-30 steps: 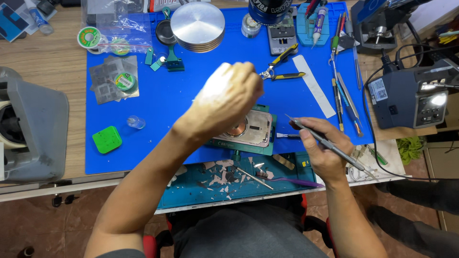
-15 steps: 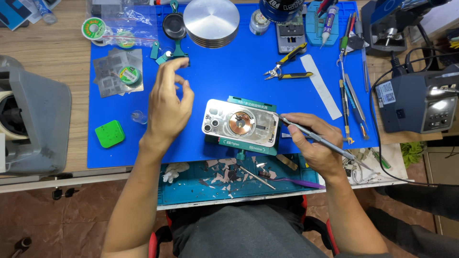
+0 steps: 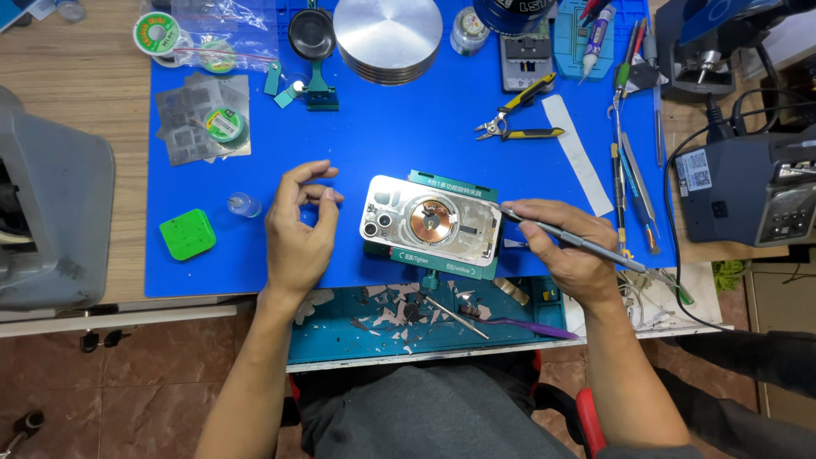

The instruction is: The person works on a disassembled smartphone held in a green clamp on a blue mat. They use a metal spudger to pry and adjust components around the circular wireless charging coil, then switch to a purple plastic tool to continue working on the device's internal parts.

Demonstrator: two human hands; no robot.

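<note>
A phone point(image 3: 429, 221) lies back-up in a green clamp fixture point(image 3: 450, 265) on the blue mat point(image 3: 382, 127); its rear glass is off and a copper coil ring shows. My right hand point(image 3: 565, 251) grips a thin metal tool point(image 3: 586, 246) like a pen, its tip touching the phone's right edge. My left hand point(image 3: 299, 229) rests on the mat just left of the phone, fingers curled with thumb and forefinger close together; nothing visible is held in it.
Glass shards fill a teal tray point(image 3: 408, 319) at the near edge. Cutters point(image 3: 514, 119), tweezers point(image 3: 629, 170), a stack of metal discs point(image 3: 388, 38), solder reels point(image 3: 157, 34), a green pad point(image 3: 187, 234), and a soldering station point(image 3: 748, 187) at right surround the work.
My left hand came off the phone, swung left and settled low on the mat beside it. The phone is now uncovered. My right hand keeps the tool at the phone's edge.
</note>
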